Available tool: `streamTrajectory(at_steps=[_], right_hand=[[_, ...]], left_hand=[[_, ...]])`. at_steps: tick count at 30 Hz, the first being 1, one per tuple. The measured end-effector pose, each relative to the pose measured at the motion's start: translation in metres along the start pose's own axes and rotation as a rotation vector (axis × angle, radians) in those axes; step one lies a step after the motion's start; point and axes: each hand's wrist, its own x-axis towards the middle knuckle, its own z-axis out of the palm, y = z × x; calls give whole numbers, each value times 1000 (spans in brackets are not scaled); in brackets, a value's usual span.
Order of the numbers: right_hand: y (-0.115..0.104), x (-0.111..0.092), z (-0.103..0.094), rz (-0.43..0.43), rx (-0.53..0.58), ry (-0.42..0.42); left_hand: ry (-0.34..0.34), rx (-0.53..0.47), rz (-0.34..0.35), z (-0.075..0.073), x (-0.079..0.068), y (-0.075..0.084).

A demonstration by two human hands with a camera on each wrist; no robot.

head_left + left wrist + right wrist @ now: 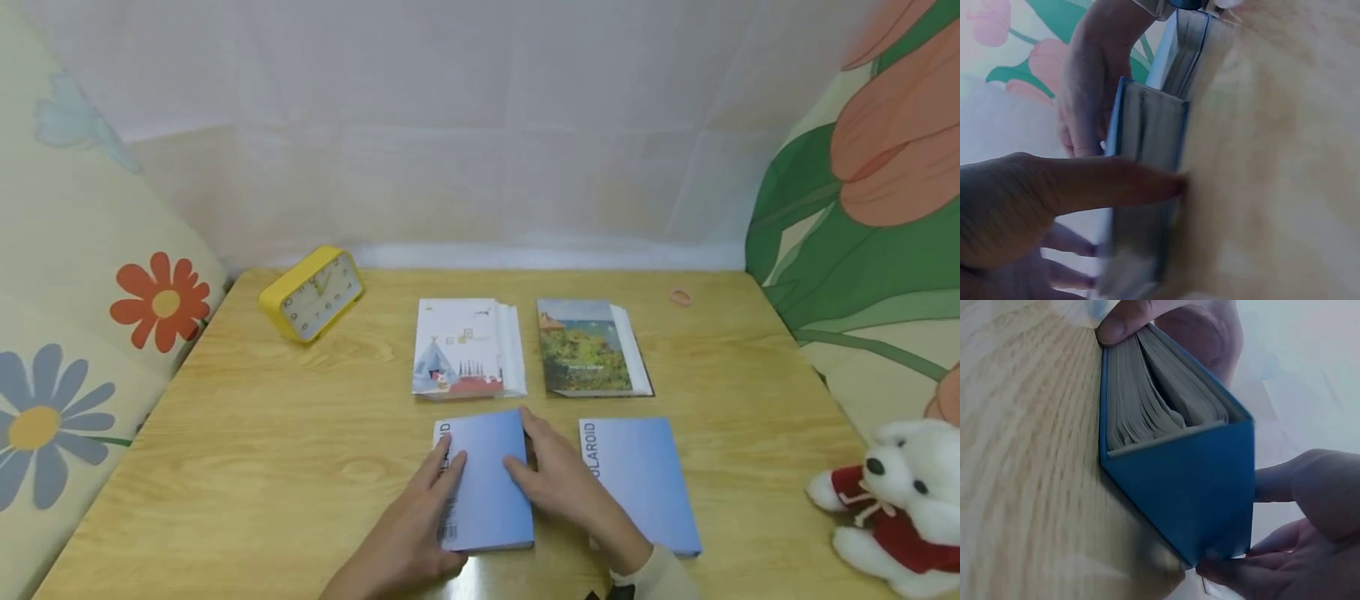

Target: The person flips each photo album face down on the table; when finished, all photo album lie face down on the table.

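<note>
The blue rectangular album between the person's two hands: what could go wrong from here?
The pages of the blue rectangular album show a gap, so uneven pressure might bend them.
In the head view, the wrist of the right hand overlaps a second blue rectangular album and could nudge it.
Pushed forward, the held album might bump the white rectangular album with a tent picture.

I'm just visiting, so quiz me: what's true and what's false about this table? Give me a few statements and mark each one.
1. The left hand and right hand touch the same blue album. True.
2. The clock is red. False: the clock is yellow.
3. The toy wears red. True.
4. Two blue albums are stacked. False: the other blue album lies apart, to the right.
5. The ring lies beside the clock. False: the ring lies toward the table's far right.
</note>
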Motion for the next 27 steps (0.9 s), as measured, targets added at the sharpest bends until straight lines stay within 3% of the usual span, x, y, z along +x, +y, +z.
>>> streamTrajectory(at_steps=[3,6,10,13,16,19,23,27], right_hand=[[-3,1,-18,-3,-104,-7],[-6,7,-49,-23,-220,50],[1,27,-94,-37,-343,184],[14,46,-122,-13,-430,242],[32,70,-144,26,-501,239],[51,94,-153,76,-497,182],[79,121,-155,114,-428,83],[97,135,-153,133,-339,14]], left_hand=[[-47,47,-3,-15,8,6],[-36,116,48,-37,29,15],[-16,245,108,-62,83,32],[-74,334,97,-67,134,44],[-143,342,61,-58,181,49],[-193,246,-6,-39,209,47],[-199,171,-67,-9,220,39],[-144,204,-71,6,221,39]])
